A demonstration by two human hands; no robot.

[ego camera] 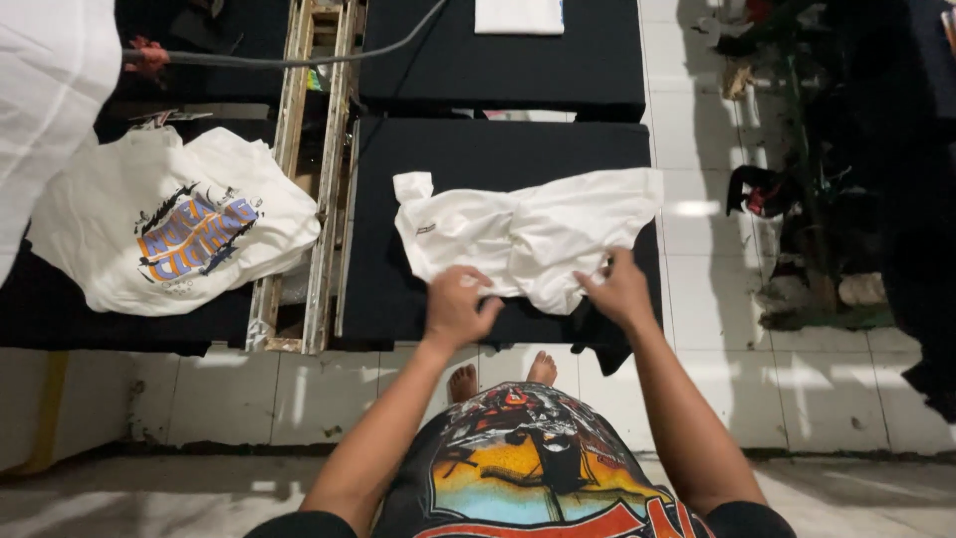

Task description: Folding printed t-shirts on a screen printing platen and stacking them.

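In the head view, a crumpled white T-shirt (523, 239) was seen lying on the near black padded table (398, 289), its bulk spread from the middle toward the right edge, with a sleeve sticking up at the far left. The left hand (458, 307) was closed on the near hem at the left of the garment, fingers curled over the cloth. The right hand (619, 291) was closed on the near hem further right, where the fabric hung toward the table's near edge; a dark piece of cloth (596, 334) was seen just beneath that hand, draping off the edge.

A second white T-shirt with a blue and orange print (189, 234) was laid out on another black table (60, 309) to the left, well apart from the hands. Between the two tables a wooden frame (314, 179) was visible. On the far table (498, 60) a folded white cloth (518, 15) was set, and a grey cable (299, 62) was strung across the far left. Bare feet (503, 377) were seen on the white tiled floor (797, 379) beneath.

For the garment to be spread well, it was judged that both hems should be held evenly and drawn taut and level, so that the creases at the middle are pulled flat and the shirt is squared to the table's edges.
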